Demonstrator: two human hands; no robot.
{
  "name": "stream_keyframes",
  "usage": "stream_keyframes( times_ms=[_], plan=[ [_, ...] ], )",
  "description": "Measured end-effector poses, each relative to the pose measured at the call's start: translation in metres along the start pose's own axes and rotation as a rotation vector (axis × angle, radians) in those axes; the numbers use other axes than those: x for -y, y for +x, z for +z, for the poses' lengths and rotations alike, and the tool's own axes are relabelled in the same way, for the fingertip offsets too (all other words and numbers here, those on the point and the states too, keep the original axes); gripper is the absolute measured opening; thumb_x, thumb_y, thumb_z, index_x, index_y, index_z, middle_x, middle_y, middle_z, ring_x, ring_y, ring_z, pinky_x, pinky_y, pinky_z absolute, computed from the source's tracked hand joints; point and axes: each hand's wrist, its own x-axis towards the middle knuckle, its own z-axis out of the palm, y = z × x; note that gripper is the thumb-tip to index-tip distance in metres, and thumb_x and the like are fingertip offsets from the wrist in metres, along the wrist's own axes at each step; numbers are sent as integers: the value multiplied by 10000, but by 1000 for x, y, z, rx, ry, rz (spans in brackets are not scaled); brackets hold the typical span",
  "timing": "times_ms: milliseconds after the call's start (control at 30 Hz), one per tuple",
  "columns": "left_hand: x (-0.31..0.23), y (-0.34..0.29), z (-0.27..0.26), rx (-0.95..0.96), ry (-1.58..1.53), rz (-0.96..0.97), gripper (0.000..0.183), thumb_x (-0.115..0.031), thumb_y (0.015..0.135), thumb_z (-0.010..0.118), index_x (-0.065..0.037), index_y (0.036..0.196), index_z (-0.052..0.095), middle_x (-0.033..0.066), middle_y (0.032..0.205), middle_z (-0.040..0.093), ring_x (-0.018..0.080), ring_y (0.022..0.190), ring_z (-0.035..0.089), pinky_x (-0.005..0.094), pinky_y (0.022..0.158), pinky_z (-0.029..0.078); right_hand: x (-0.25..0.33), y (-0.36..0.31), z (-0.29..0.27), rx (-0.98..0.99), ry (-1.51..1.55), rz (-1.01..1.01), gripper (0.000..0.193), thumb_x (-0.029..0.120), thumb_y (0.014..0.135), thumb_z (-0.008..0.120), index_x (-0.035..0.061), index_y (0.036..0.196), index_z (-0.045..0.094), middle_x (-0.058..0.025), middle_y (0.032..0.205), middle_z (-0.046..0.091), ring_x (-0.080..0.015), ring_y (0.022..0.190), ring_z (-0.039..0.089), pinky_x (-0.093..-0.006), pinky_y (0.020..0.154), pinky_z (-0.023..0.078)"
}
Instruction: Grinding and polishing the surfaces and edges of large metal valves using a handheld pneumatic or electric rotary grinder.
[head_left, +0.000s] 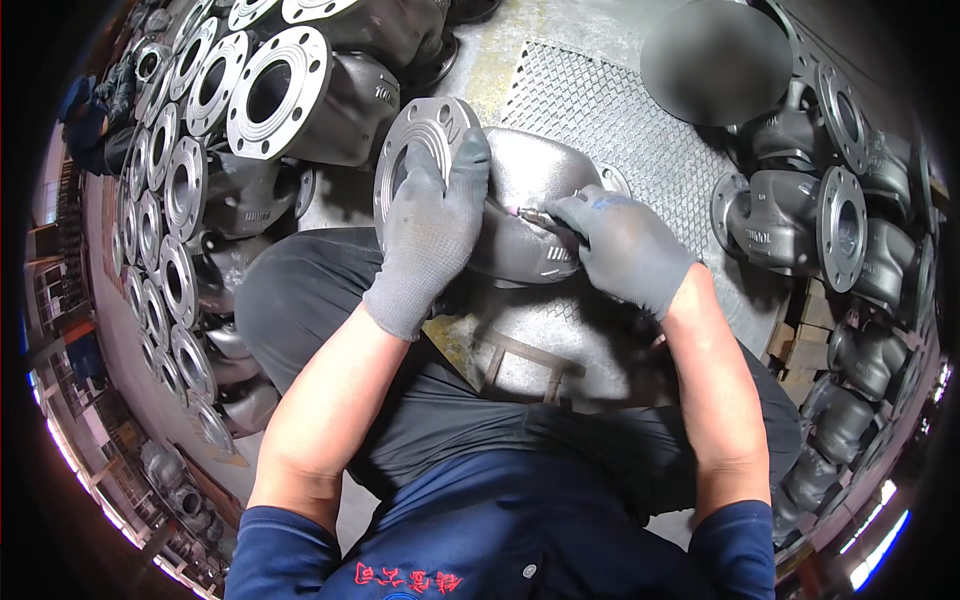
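In front of me lies a grey cast-metal valve body [535, 160] with a round, drilled flange at its left end. My left hand [432, 215], in a grey glove, grips the flange [405, 135], its thumb over the face's edge and fingers at the opening. My right hand [625, 240], gloved too, is closed round a slim metal tool [535, 214] with a pinkish tip. That tip meets the side of the casting or lies just over it; I cannot tell which. Raised marks show on the casting near my right fingers.
Rows of similar flanged valve bodies [180, 190] are stacked at left. More flanged castings [785, 225] stand at right, some beside wooden blocks [808, 335]. A patterned metal plate [610, 110] lies beyond the work, and a metal frame [525, 360] sits between my knees. A blurred round patch covers the upper right.
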Motion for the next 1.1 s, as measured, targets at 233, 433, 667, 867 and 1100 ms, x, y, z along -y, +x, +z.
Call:
stream_keyframes(
  times_ms=[233,433,667,867,1100],
  plan=[
    [6,3,2,-132,61,123,830,-609,1094,495,132,1468,481,367,1297,673,498,1287,630,510,1130,440,8,11,-3,61,-49,-6,402,-8,859,647,78,1248,698,-195,1019,690,-423,988,676,-508,856,540],
    [5,-4,2,23,108,29,538,-357,1165,462,-20,1583,489,310,1640,420,444,1541,385,473,1283,290,-7,-7,-1,-7,24,-18,406,-23,856,629,62,1249,685,-202,1031,685,-439,985,675,-525,860,539],
    [2,-2,-2,42,65,32,497,-296,1175,433,-14,1580,488,323,1617,432,471,1516,405,484,1280,293,8,-6,-1,36,19,41,450,-35,857,625,62,1293,678,-214,1098,700,-439,1044,681,-512,908,546],
    [4,-1,-2,70,224,75,496,-294,1179,426,-9,1581,485,322,1619,430,473,1514,407,480,1280,293,-1,-15,2,-40,112,20,424,-22,858,615,58,1271,666,-210,1063,685,-437,1010,675,-529,883,539],
    [-4,-2,2,10,13,-6,599,-426,1154,481,-35,1608,468,270,1683,388,435,1573,343,455,1309,234,9,-1,-5,57,1,98,315,16,901,590,41,1201,680,-244,1102,702,-441,1072,692,-527,935,550]
  ],
)
